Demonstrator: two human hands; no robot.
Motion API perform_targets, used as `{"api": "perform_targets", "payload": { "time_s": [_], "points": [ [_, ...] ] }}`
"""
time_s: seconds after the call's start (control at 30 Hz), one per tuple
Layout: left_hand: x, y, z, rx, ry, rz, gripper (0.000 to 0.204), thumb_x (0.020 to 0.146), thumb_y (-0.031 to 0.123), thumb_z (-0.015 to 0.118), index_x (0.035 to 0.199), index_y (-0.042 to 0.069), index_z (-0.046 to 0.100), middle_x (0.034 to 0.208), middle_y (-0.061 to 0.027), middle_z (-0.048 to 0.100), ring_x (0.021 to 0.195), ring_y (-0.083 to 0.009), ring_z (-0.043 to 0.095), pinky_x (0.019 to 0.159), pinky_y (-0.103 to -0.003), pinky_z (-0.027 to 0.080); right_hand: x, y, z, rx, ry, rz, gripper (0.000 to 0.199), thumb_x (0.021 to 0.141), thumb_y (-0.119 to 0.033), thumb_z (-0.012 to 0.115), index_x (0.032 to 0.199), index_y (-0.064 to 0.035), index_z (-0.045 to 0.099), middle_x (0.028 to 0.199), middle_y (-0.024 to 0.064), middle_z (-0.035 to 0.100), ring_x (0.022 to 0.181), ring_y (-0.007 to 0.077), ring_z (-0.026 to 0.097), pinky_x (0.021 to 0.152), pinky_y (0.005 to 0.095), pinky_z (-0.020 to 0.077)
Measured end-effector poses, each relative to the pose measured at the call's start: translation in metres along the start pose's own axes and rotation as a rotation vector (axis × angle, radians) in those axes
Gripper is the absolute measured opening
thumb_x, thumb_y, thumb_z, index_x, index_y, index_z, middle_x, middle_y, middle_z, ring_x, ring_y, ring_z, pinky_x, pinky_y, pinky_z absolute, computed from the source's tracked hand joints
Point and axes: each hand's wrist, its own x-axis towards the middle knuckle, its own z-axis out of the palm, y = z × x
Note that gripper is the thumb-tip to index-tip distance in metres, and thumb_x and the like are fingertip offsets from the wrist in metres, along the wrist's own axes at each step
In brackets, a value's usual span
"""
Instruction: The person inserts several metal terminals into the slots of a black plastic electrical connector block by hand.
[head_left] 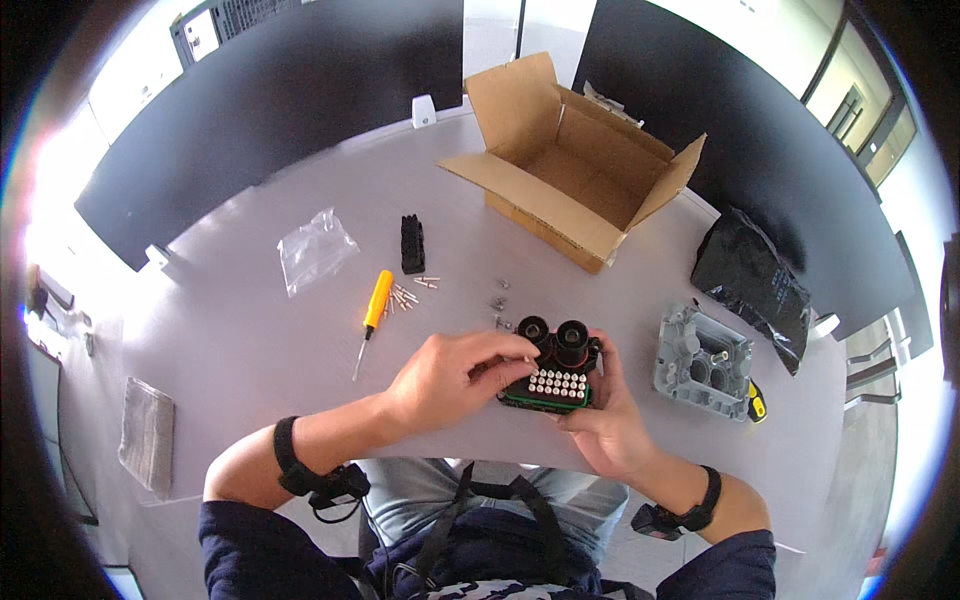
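Note:
A black device with two round, lens-like barrels at its far end sits in my right hand. Its near part has a green-edged board carrying rows of small white round-topped pieces. My right fingers wrap its right side, with the thumb at the near edge. My left hand comes over from the left, thumb and forefinger pinched together above the board's far left corner. Whatever is in that pinch is too small to make out. Left of the device, a yellow-handled screwdriver lies beside several thin metal-and-white pins.
Small metal screws lie beyond the device. An open cardboard box stands at the back. Rightward are a grey housing, a yellow-black tool and a black bag. A clear bag, black strip and grey cloth lie leftward.

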Motion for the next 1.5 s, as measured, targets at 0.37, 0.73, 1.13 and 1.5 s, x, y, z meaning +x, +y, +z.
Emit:
{"api": "perform_targets", "payload": {
  "time_s": [0.37,0.73,1.13,1.5],
  "points": [
    [-0.003,0.006,0.0,0.27,0.075,0.39,0.019,0.083,0.004,0.069,0.102,0.004,0.069,0.089,-0.0106,0.07,0.073,-0.0193,0.068,0.064,-0.029,0.053,-0.002,-0.001,-0.003,0.019,0.036,-0.028,0.104,0.057,0.027,0.054,0.142,-0.0238,0.023,0.128,0.0087,0.045,0.114,0.0232,0.052,0.079,0.0318,0.0481],
    [0.0,-0.005,-0.006,0.156,0.061,0.374,0.019,0.082,-0.001,0.069,0.1,0.002,0.068,0.089,-0.0106,0.069,0.073,-0.0198,0.068,0.062,-0.029,0.053,-0.001,-0.005,0.001,-0.034,0.05,0.069,0.107,0.057,0.026,0.053,0.146,-0.0224,0.017,0.136,0.01,0.04,0.122,0.025,0.048,0.091,0.0356,0.0472],
    [0.003,-0.017,-0.003,0.105,0.058,0.477,0.021,0.08,-0.002,0.07,0.101,0.003,0.069,0.09,-0.011,0.069,0.074,-0.0215,0.069,0.06,-0.029,0.054,-0.001,-0.007,0.0,0.01,0.03,0.065,0.108,0.055,0.027,0.053,0.145,-0.0208,0.017,0.15,0.0117,0.025,0.136,0.029,0.035,0.107,0.0416,0.0377],
    [0.002,-0.013,-0.005,0.214,-0.006,0.511,0.022,0.08,0.002,0.071,0.102,0.004,0.069,0.096,-0.0111,0.068,0.078,-0.0206,0.068,0.064,-0.03,0.055,-0.002,-0.007,0.004,0.033,0.079,0.079,0.107,0.056,0.027,0.055,0.144,-0.0212,0.018,0.15,0.0119,0.026,0.136,0.0319,0.035,0.107,0.0452,0.039]
  ]
}}
